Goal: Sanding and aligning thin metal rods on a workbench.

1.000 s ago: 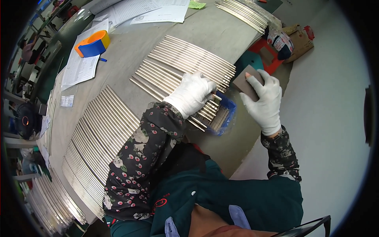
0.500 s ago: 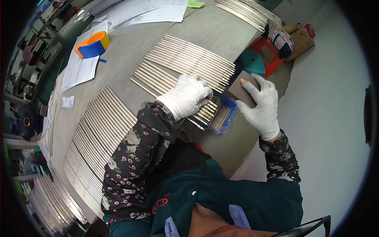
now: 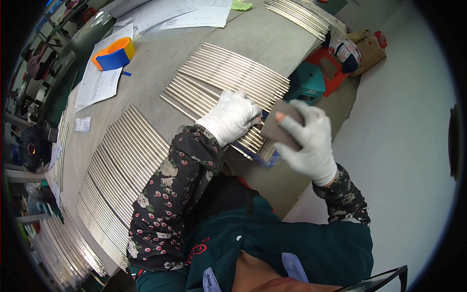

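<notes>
Lying on the grey tabletop (image 3: 155, 68), a batch of silvery rods (image 3: 233, 68) passes under the gloved left hand (image 3: 228, 117), whose fingers curl over it near the ends, though whether they grip a rod I cannot tell. The gloved right hand (image 3: 310, 143) holds a brownish-grey block (image 3: 279, 132) between thumb and fingers, just beside the left hand.

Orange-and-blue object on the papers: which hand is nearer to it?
Left. The left hand is over the metal rods, right of the object; the right hand, holding a grey block, is farther right.
</notes>
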A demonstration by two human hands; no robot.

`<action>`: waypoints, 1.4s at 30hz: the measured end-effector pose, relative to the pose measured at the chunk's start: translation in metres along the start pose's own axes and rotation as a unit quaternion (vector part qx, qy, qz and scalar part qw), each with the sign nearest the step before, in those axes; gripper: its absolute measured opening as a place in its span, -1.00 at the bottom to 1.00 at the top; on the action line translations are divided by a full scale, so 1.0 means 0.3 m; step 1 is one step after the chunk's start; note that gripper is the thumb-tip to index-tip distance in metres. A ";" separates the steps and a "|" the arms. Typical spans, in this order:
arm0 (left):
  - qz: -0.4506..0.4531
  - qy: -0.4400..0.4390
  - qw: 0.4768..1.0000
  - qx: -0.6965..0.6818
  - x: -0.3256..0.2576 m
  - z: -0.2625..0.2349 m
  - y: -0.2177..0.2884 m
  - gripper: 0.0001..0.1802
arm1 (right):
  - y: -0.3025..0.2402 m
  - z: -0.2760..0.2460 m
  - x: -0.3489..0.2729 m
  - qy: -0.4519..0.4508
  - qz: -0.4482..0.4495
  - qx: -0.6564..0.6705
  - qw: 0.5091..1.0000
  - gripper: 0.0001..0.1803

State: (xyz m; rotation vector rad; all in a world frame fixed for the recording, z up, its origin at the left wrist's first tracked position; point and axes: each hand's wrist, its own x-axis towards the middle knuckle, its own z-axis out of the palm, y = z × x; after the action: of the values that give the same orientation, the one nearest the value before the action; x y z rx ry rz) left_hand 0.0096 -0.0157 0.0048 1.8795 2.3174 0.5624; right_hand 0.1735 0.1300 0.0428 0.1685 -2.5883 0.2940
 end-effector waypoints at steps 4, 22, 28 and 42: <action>0.015 0.012 1.000 -0.010 -0.002 0.007 -0.014 -0.93 | 0.076 0.043 0.014 0.012 0.073 -0.168 0.983 -0.42; 0.019 0.047 0.999 -0.008 -0.005 0.019 -0.009 -0.88 | 0.089 0.006 0.031 0.040 0.089 -0.173 0.980 -0.42; 0.008 0.218 0.966 0.135 0.005 0.013 0.013 -0.82 | 0.096 -0.003 0.025 0.080 0.077 -0.140 0.984 -0.42; -0.011 0.024 0.998 -0.062 -0.053 0.007 0.004 -0.85 | 0.011 0.014 -0.033 0.026 0.055 -0.019 0.998 -0.43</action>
State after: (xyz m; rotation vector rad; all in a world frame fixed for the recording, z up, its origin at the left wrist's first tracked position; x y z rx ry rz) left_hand 0.0150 -0.0305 0.0007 1.8028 2.2715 0.7376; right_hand 0.1792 0.1328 0.0336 0.0046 -2.5547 0.2852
